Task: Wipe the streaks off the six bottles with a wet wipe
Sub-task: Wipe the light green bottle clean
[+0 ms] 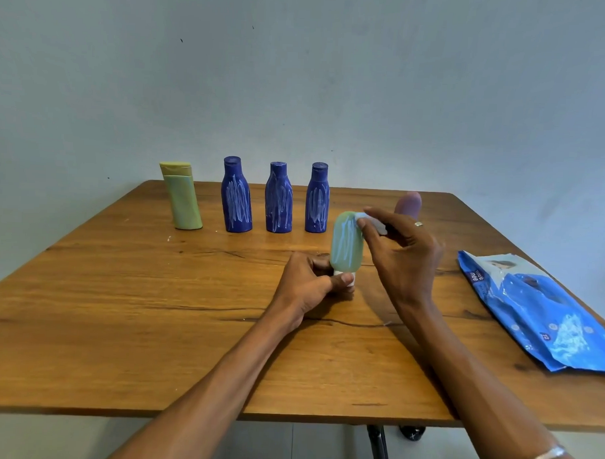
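My left hand point(307, 284) grips the streaked pale-green plastic bottle point(346, 243) by its cap, steadying it; right-hand fingers point(366, 228) pinch the white wet wipe point(373, 220) against its top.

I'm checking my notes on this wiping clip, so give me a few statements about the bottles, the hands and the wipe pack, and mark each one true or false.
1. Three dark blue bottles stand in a row at the back of the table. True.
2. The left hand holds the green bottle at its white cap end. True.
3. The right hand is empty. False: its fingers pinch a white wipe against the top of the green bottle.
4. The blue wipe pack lies on the left side of the table. False: it lies at the right edge.
5. The dark blue bottles are clean. False: white streaks cover their fronts.
6. The yellow-green bottle stands left of the blue ones. True.
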A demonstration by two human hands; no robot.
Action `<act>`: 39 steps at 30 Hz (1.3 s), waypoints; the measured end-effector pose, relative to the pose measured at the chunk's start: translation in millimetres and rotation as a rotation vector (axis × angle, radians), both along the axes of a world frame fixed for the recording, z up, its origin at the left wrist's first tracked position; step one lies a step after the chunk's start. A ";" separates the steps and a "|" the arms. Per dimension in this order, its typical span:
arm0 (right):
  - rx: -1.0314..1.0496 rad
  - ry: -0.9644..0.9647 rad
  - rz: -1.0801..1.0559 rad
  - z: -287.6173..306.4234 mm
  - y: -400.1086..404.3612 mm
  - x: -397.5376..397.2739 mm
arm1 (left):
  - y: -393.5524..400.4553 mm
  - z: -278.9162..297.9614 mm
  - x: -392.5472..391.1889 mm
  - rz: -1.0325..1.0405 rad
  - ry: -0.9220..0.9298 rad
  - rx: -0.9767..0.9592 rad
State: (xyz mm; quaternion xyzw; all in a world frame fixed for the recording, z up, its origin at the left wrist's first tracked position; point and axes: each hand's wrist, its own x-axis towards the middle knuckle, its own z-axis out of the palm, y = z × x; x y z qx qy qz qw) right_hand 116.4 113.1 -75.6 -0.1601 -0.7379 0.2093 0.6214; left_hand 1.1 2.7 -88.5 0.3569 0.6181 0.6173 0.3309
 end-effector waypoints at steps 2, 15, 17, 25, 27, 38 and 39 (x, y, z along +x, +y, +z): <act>0.002 0.004 -0.010 1.9 0.5 -3.4 | 0.2 -0.9 -1.1 0.000 0.001 -0.010; 0.067 -0.294 0.147 -12.2 -1.5 -1.6 | 2.6 -4.7 -8.0 0.142 -0.089 0.045; 0.084 -0.280 0.135 -10.5 -2.8 0.3 | 2.6 -4.0 -7.2 0.134 -0.091 0.061; 0.015 -0.062 0.014 3.6 -0.2 2.5 | 3.1 -5.6 -3.1 0.006 0.072 -0.027; 0.000 -0.041 -0.005 4.2 1.2 0.2 | 3.4 -5.7 -2.8 0.004 0.084 -0.044; 0.163 -0.185 -0.073 -2.6 3.6 -5.4 | 2.4 -3.2 -1.9 0.079 0.158 -0.069; 0.178 -0.186 -0.076 -2.9 3.2 -5.2 | 2.2 -3.1 -1.8 0.082 0.163 -0.067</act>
